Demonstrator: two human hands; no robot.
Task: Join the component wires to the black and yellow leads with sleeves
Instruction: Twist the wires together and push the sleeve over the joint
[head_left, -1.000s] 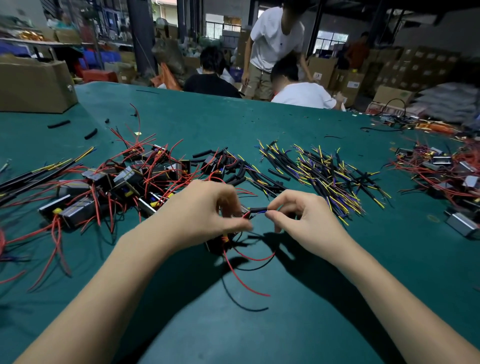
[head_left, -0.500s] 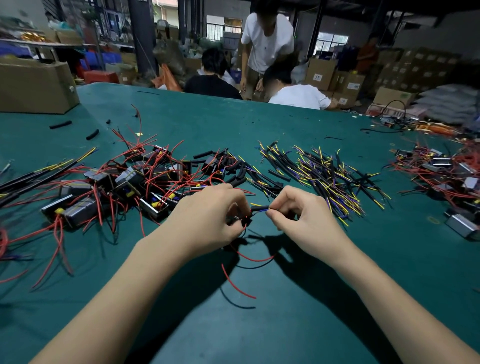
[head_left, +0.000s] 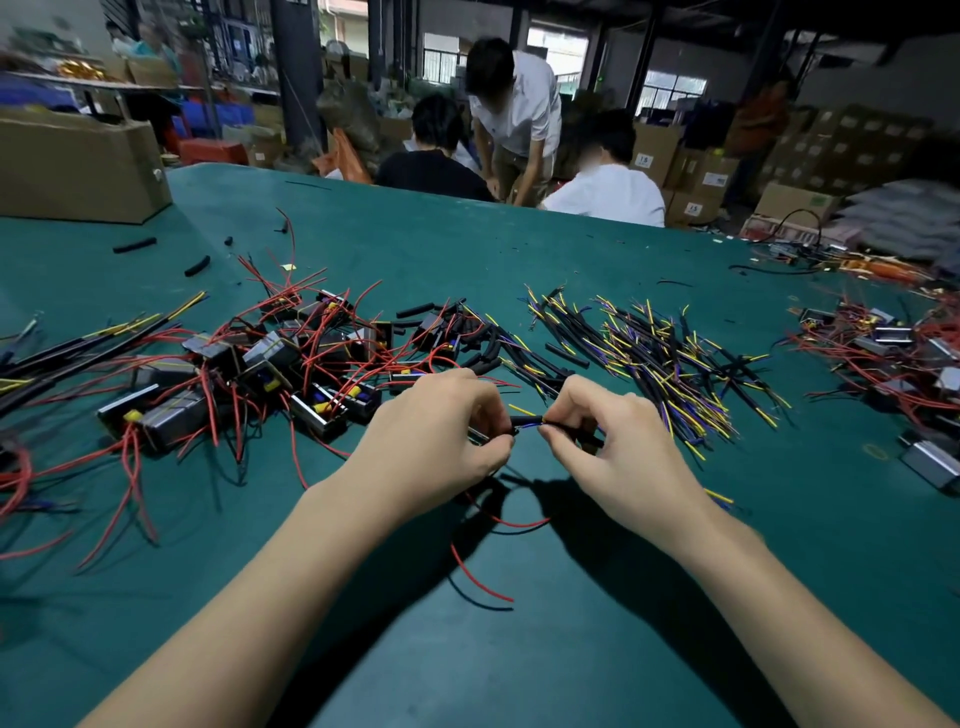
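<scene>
Both hands (head_left: 436, 447) (head_left: 618, 452) pinch one lead (head_left: 527, 423) above open mat (head_left: 545, 649).

Your one view comes from your head, angled forward and down across the green bench (head_left: 571, 249). It sits close over your forearms, workshop blurred beyond

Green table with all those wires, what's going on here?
A person is joining wires by hand over the green table. The left hand pinches a component's wire end, and the right hand pinches a black and yellow lead against it. A red wire hangs below the hands. A pile of components lies left, a pile of loose leads right.
</scene>
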